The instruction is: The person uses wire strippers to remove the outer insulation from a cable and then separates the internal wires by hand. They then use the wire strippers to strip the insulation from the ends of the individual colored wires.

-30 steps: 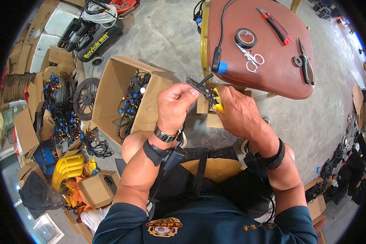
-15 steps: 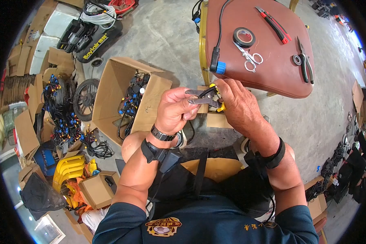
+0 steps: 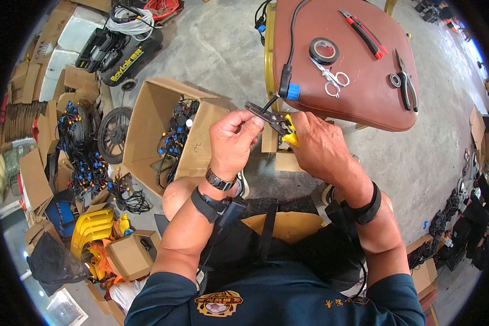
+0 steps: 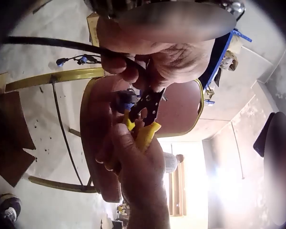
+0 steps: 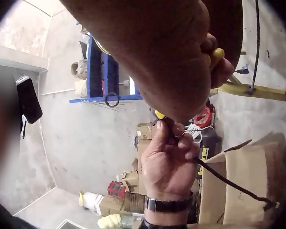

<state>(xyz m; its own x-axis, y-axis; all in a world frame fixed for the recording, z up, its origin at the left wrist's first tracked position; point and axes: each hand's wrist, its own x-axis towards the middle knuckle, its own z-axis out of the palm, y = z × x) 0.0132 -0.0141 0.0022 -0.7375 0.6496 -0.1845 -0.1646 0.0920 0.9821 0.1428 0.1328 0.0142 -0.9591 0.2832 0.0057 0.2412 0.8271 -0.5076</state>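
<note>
My left hand (image 3: 232, 141) pinches a black cable (image 4: 57, 43), which trails back from its curled fingers. Its thumb and fingertips are right at the dark heads of the wire strippers (image 3: 275, 120). My right hand (image 3: 323, 144) grips the strippers by their yellow handles (image 4: 145, 136). A short dark length of cable (image 3: 269, 103) sticks up past the stripper heads toward the chair. Just beyond it, a black cable connector with a blue collar (image 3: 293, 92) lies at the near left corner of the brown chair seat (image 3: 358, 106). In the right wrist view, my right forearm hides most of the tool.
On the seat lie black tape (image 3: 324, 50), folding scissors (image 3: 332, 81), a red-and-black utility knife (image 3: 364, 35) and long-nose pliers (image 3: 404, 81). Left of my hands stands a cardboard box (image 3: 201, 141) holding bundled cables. An air compressor (image 3: 125, 60) sits farther back.
The strippers showed their flat face and spread heads around the cable half a second ago; now they are turned more edge-on. The cable's short length now points up toward the chair.
</note>
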